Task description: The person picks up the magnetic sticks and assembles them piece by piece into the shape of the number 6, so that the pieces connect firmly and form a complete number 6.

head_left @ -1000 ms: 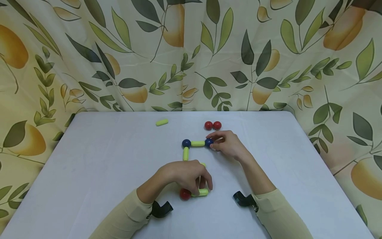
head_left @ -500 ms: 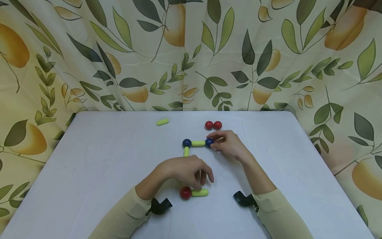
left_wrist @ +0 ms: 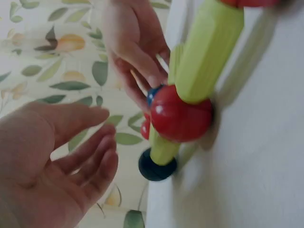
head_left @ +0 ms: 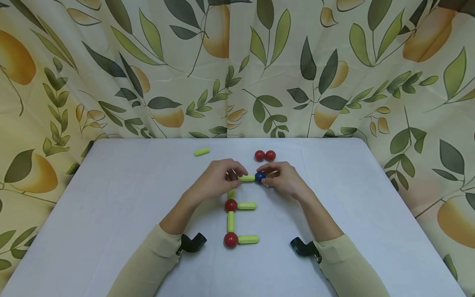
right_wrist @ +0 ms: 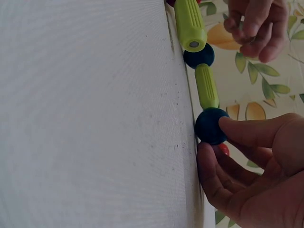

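With thumb and fingers, my right hand [head_left: 283, 178] pinches a dark blue ball [head_left: 260, 177] at the right end of a yellow-green stick [head_left: 247, 178]. My left hand [head_left: 219, 179] hovers above the other blue ball [right_wrist: 199, 56], which it hides in the head view; the wrist views show its fingers apart from everything. Down from that corner runs a chain of sticks through a middle red ball [head_left: 231, 205] to a lower red ball [head_left: 231, 239]. Each red ball has a side stick [head_left: 247, 206] pointing right. One stick end shows a silvery disc [right_wrist: 194, 44].
Two loose red balls [head_left: 265, 156] lie side by side near the white table's [head_left: 130, 185] far edge. A single yellow-green stick [head_left: 202, 152] lies to their left. Behind the table hangs a leaf-and-fruit patterned curtain [head_left: 185, 82]. Black wrist cameras [head_left: 193, 242] sit on both sleeves.
My left hand has left the lower red ball's side stick and moved up to the corner blue ball, uncovering the middle red ball and its sticks. My right hand stays at its blue ball.
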A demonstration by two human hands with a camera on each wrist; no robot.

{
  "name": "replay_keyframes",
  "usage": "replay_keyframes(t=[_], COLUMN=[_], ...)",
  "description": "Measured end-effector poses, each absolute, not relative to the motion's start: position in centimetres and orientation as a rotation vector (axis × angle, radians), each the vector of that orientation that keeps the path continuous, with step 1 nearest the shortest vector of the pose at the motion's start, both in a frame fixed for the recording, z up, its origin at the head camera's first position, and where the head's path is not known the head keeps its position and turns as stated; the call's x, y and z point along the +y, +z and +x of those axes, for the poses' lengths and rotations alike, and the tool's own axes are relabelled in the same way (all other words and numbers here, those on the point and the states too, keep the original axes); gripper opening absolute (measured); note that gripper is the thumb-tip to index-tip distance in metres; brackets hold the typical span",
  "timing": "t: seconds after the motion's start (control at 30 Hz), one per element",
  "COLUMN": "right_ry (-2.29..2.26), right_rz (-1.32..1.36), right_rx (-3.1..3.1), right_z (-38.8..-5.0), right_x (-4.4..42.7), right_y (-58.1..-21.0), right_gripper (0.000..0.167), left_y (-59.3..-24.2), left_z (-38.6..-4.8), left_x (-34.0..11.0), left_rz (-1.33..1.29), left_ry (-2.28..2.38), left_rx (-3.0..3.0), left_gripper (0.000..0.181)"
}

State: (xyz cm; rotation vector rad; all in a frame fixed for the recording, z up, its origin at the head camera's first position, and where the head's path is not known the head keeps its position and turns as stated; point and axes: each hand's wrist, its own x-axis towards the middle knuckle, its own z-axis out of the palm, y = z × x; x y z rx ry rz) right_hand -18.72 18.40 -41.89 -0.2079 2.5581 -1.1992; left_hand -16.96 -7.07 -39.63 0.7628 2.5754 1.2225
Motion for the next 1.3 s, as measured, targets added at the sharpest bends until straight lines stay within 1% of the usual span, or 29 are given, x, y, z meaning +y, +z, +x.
replay_keyframes(t=[0.23,0.37,0.93,1.3], right_ry=[-1.198,-1.200,-1.187,-1.184], right_rz=[-0.204,-0.201,-0.201,-0.203], right_rx=[2.554,2.554,2.566,2.566], right_z=[-18.6,-18.7,-18.9,-18.7], right_x=[18.4,18.4,18.3,18.3], right_y=[-41.8,-42.0,-42.2,-41.9], right_gripper=[0.033,0.033,0.034,0.034], left_y=[-40.6,-41.2,-42.5,-43.0], left_z=[-17.9,-18.3,-19.5,-19.9], left_x=[-7.7,-8.2,-9.6,-9.8], left_rz=[0.567,0.509,0.602,0.605], left_ry=[1.177,1.155,1.078,1.071], left_rx=[2.719,2.721,2.619,2.615], left_gripper=[0.030,0.033,0.034,0.033])
